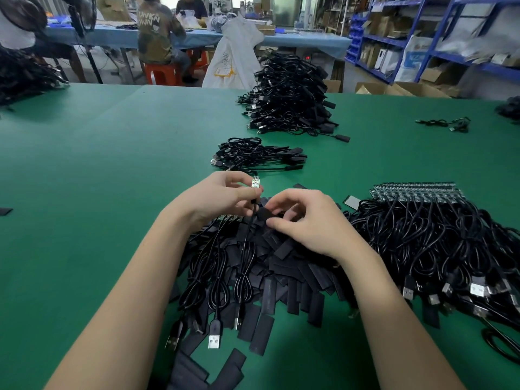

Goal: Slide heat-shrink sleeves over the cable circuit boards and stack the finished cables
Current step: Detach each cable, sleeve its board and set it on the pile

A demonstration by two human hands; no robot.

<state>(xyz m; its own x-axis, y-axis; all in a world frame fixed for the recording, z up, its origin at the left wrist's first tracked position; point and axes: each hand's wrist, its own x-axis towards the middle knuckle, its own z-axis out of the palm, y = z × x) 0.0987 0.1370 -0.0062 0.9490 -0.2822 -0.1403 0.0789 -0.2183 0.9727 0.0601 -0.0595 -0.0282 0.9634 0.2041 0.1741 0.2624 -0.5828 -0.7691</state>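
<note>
A small circuit board on the end of a black cable is pinched between the thumb and fingers of the left hand, with the board sticking up above the fingertips and the cable hanging down toward the person. A black heat-shrink sleeve is pinched by the right hand, just beside the cable and below the board. Under both hands a heap of loose sleeves is spread over the green counter. To the right of the right hand, unsleeved cables are piled with their boards lined up. Beyond the hands, a small stack of finished cables is seen, and farther off a tall stack.
</note>
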